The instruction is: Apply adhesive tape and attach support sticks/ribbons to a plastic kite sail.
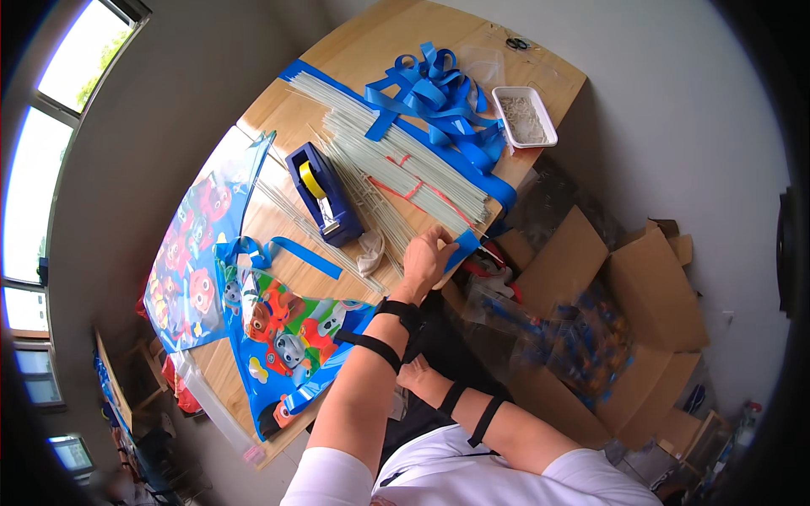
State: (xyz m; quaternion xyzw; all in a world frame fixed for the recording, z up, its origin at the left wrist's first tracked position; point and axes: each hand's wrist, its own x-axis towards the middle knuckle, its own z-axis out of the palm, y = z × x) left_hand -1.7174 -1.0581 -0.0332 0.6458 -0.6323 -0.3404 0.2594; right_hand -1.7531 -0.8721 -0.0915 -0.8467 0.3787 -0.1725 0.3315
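My left hand (426,258) reaches over the table's near right edge, its fingers closed on the end of a blue ribbon (462,247). My right hand (413,372) is low by my lap, partly hidden behind my left forearm, so its fingers do not show well. Just beyond my left hand lie thin pale rods (371,139), one bundle tied with red string. Left of these stands a dark blue tape dispenser (324,194) with a yellow core. A blue kite sheet (291,337) printed with cartoon animals lies beside my left forearm.
A second printed sheet (190,244) covers the table's left side. Loops of blue ribbon (434,93) pile up at the far side, near a white tray (547,126) of small pieces and scissors (516,43). An open cardboard box (650,287) with packaged items stands on the right.
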